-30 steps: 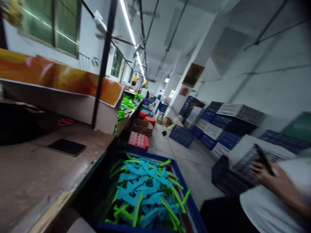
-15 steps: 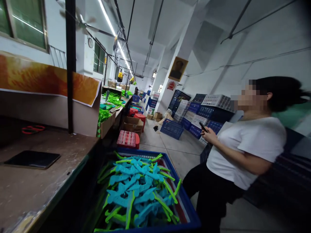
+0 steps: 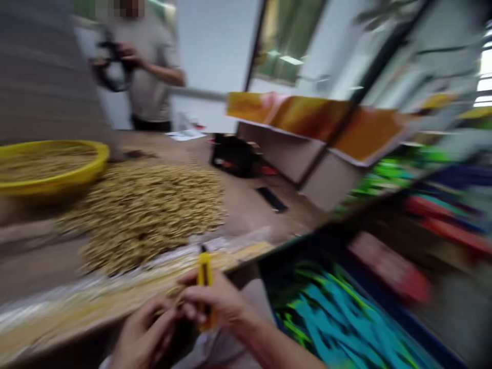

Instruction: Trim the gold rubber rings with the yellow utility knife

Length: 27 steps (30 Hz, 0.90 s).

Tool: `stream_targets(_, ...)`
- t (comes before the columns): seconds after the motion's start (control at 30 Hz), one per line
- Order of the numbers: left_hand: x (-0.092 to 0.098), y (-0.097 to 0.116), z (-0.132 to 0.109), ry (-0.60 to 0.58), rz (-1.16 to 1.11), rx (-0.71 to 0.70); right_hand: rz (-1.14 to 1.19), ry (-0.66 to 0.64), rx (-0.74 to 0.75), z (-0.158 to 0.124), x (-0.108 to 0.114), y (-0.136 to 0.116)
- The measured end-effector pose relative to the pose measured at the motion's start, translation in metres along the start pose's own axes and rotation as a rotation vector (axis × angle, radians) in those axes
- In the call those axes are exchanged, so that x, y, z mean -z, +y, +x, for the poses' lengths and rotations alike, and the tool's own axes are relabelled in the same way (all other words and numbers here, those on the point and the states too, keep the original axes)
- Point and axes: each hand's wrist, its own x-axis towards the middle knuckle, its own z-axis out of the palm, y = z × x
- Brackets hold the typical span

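Near the table's front edge, my right hand (image 3: 221,300) is closed around a yellow utility knife (image 3: 204,269), its dark tip pointing up. My left hand (image 3: 144,330) is pinched on a small tan piece (image 3: 175,291), right beside the fingers of my right hand; motion blur hides its details. Beyond both hands, a heap of small tan pieces (image 3: 154,210) is spread over the brown table (image 3: 246,205). At the left stands a yellow basin (image 3: 103,159) with more such pieces in it.
A dark phone (image 3: 271,199) and a black item (image 3: 234,156) lie behind the heap. An orange-printed cardboard panel (image 3: 284,118) stands there. Turquoise and green plastic parts (image 3: 338,318) fill a crate at lower right. A person (image 3: 149,77) holding a dark object stands across the table.
My view has swung left and down from the aisle to the table. Both my hands, the knife, the heap and the basin have come into view; the person by the aisle has left it.
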Motion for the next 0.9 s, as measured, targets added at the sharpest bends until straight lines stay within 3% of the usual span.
stream_targets(0.13, 0.029, -0.015, -0.013, 0.073, -0.464, -0.058, 0.060, -0.113, -0.038, 0.035, -0.005, 0.013)
stream_targets(0.23, 0.036, -0.021, -0.014, 0.160, -0.530, -0.097, 0.016, -0.128, -0.073, 0.047, -0.009, 0.021)
stream_targets(0.47, 0.049, -0.026, -0.029, 0.479, -0.263, -0.182, -0.124, -0.068, -0.038, 0.065, -0.030, 0.037)
stream_targets(0.77, 0.041, -0.024, -0.037, 0.677, 0.117, -0.248, -0.247, 0.000, -0.007, 0.059, -0.053, 0.050)
stream_targets(0.9, 0.033, -0.033, -0.038, 0.657, 0.265, -0.315, -0.352, 0.036, -0.043, 0.056, -0.047, 0.048)
